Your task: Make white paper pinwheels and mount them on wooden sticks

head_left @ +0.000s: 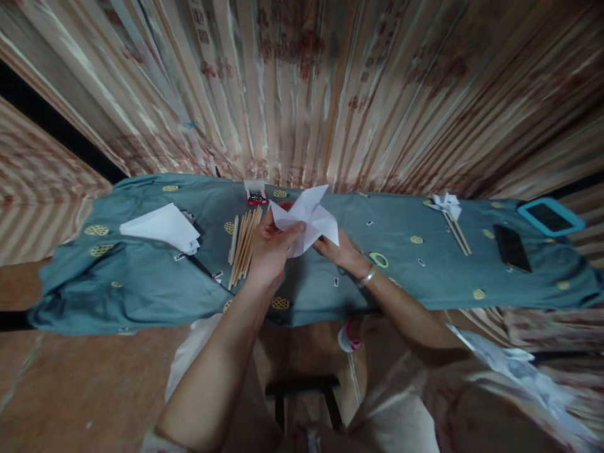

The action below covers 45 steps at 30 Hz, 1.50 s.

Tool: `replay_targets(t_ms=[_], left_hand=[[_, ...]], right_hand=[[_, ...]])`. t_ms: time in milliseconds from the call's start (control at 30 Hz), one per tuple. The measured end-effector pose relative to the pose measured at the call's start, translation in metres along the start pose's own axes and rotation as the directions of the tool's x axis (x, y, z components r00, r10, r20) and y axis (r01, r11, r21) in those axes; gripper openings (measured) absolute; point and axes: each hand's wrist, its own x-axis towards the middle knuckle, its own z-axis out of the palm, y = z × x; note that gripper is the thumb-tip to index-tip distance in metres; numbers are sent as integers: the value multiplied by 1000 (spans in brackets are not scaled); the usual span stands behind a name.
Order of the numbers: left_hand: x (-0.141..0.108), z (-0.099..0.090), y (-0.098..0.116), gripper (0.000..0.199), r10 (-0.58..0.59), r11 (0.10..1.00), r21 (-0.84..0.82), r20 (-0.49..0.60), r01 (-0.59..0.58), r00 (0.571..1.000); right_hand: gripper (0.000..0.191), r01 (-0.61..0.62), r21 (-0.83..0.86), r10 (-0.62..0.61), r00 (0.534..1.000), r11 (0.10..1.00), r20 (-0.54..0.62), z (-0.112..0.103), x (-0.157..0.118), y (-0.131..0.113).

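White paper, folded into a four-bladed pinwheel [321,223], looks next to weightless. It should be crisp along its folds yet soft across the open blades, so the pointed tips would probably bend or crease under a careless touch. Paper seldom slips from dry skin, so a light pinch ought to be enough. The safest place to take hold seems to be the centre, where the folded corners gather; gripping a blade would likely flatten its curl.

The pinwheel is up in the left hand [271,251], which pinches it: the thumb lies across the front, pointing at the centre, with fingers behind the left side. The right hand [342,253] is just below and to the right of the pinwheel, its fingertips passing behind the lower edge; whether they press on the paper I cannot tell.

Just left of the pinwheel lies a row of wooden sticks [244,242], with a small red box of dark metal bits [256,194] beyond them. Farther left of it is a stack of white paper sheets [163,228]. To its right, near the right wrist, is a green ring [378,260]; well apart on that side rest white paper pieces on sticks [448,206].
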Motion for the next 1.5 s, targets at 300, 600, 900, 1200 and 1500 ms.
replay_targets(t_ms=[300, 600, 900, 1200, 1500], left_hand=[[-2, 4, -38, 41, -122, 983, 136, -8, 122, 992], [0, 6, -51, 46, -153, 964, 217, -28, 155, 988], [-3, 15, -56, 46, -161, 946, 279, -27, 162, 987], [-5, 17, -54, 53, -40, 923, 384, 4, 35, 999], [-12, 19, -43, 49, -133, 953, 275, 8, 126, 991]], right_hand=[[25, 26, -213, -3, 994, 977, 107, 6, -81, 14], [19, 227, -53, -221, 970, 972, 99, -1, -95, 33], [29, 194, -90, -190, 980, 977, 59, -19, -111, 39], [8, 124, 546, 130, 906, 829, -403, -59, -110, 38], [14, 351, 323, -143, 840, 879, -523, -57, -101, -9]])
